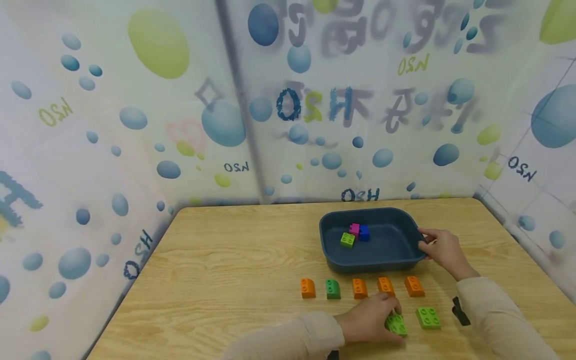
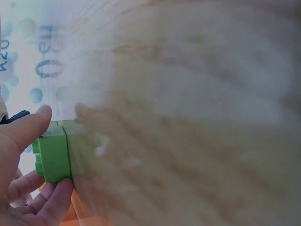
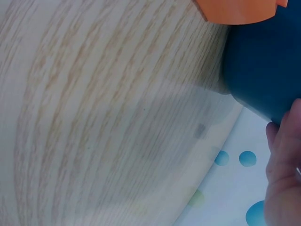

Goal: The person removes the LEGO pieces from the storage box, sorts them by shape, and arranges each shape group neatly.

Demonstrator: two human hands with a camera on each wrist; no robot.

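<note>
Green plastic fills my left hand (image 1: 371,320): my fingers curl around a green brick (image 1: 396,324) on the near part of the table (image 1: 225,270), and the left wrist view shows my thumb (image 2: 28,125) on one side of the brick (image 2: 54,153) and my fingertips under the other. Just to its right lies a second green brick (image 1: 428,317), flat on the wood and apart from my hand. Beyond them runs a row of small bricks: an orange one at the left (image 1: 308,288), a darker green one (image 1: 333,289), then three more orange ones (image 1: 359,288) (image 1: 385,285) (image 1: 413,286), the fourth just beside my knuckles. Farther back stands a dark blue tray (image 1: 407,220), and my right hand (image 1: 443,249) grips its right rim, fingers curled over the edge; the right wrist view shows my fingers (image 3: 282,155) against the tray's blue wall (image 3: 258,66). Inside the tray, towards its left, three bricks lie close together: a light green one (image 1: 347,240), a pink one (image 1: 354,229) and a blue one (image 1: 364,233). A small black object (image 1: 459,310) lies on the table by my right sleeve (image 1: 490,310); I cannot tell what it is.
</note>
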